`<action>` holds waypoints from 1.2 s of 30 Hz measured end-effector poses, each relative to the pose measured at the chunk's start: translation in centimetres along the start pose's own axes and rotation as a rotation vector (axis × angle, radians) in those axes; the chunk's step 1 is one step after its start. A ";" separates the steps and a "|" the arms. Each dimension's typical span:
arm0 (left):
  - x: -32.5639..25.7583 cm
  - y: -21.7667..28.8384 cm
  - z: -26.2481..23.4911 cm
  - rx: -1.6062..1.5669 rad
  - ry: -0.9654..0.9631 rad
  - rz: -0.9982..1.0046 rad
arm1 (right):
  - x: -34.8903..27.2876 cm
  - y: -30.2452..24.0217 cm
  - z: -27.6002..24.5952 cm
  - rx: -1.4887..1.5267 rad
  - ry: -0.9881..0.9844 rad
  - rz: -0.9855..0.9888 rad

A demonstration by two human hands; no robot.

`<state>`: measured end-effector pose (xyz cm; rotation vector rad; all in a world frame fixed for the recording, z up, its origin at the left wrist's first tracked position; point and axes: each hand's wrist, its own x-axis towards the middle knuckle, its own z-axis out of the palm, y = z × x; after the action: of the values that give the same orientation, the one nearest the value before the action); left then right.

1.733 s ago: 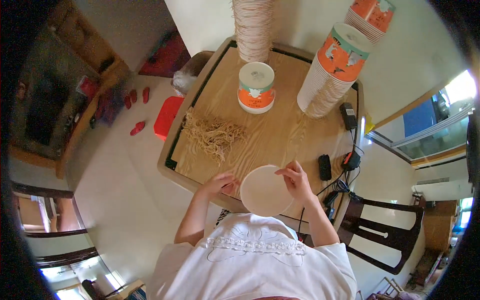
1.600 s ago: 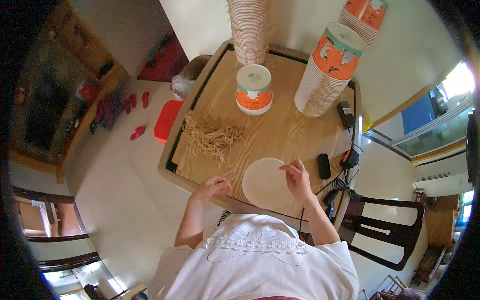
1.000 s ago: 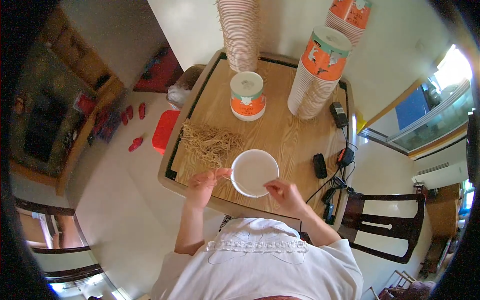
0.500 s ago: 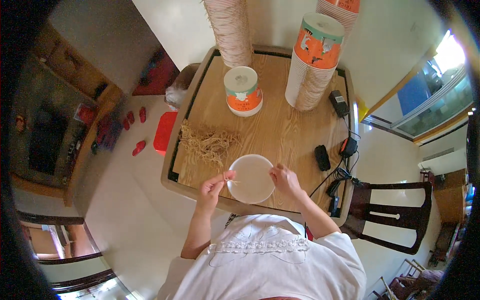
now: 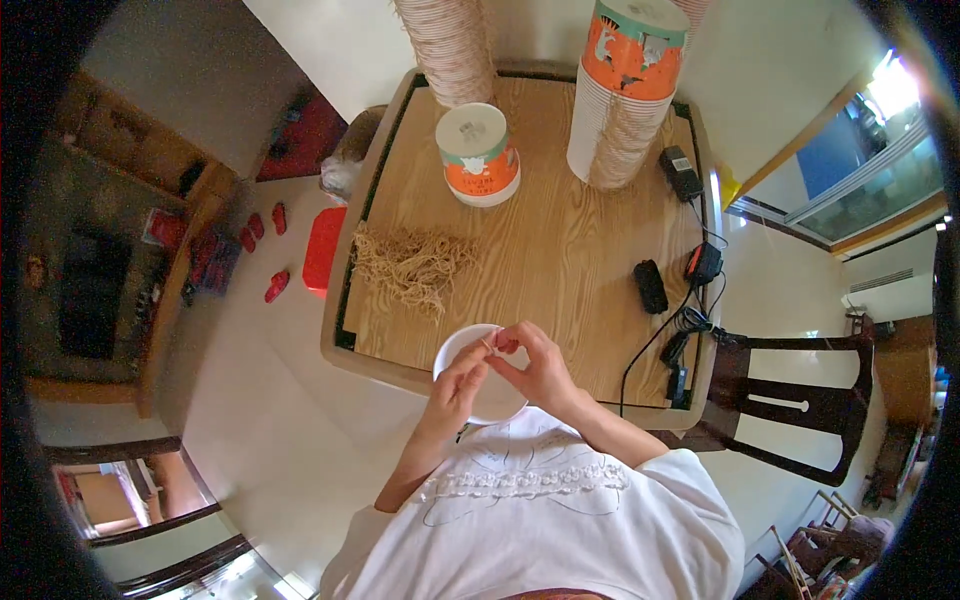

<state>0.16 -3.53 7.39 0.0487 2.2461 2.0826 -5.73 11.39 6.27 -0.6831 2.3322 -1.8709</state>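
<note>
A white round paper bucket (image 5: 502,402) stands mouth up at the table's front edge, close to my body. Above its mouth, my left hand (image 5: 458,382) pinches a short strand of tan twine (image 5: 488,343). My right hand (image 5: 543,368) meets it there, thumb and fingertips closed on the same strand. Both hands hide much of the bucket's rim. Just beyond and to the left lies a tangled heap of loose twine (image 5: 415,265) on the wood-grain table (image 5: 540,250).
A short stack of orange and green paper buckets (image 5: 480,160) stands upside down mid-table. Behind it rise a tall stack hung with twine (image 5: 445,50) and another stack (image 5: 620,120). Black adapters (image 5: 680,175) and cables (image 5: 690,320) line the right edge, beside a dark wooden chair (image 5: 790,400).
My right hand has left the bucket's right rim and come to the strand at my left fingertips. The bucket now sits nearer my body and slightly left.
</note>
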 end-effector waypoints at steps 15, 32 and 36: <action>-3.8 1.3 -4.4 0.307 0.451 -0.363 | -2.7 -0.9 -1.2 0.170 -0.524 0.274; -2.2 0.4 0.6 0.357 0.038 -0.271 | -2.3 -0.3 -2.5 -0.120 -0.382 -0.060; -2.2 0.0 0.9 0.089 0.170 -0.308 | -2.0 0.1 -3.8 -0.034 -0.327 -0.012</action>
<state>2.40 -2.76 7.41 -0.4553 2.2621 1.8883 -5.16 15.63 6.72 -0.9294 2.1581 -1.5847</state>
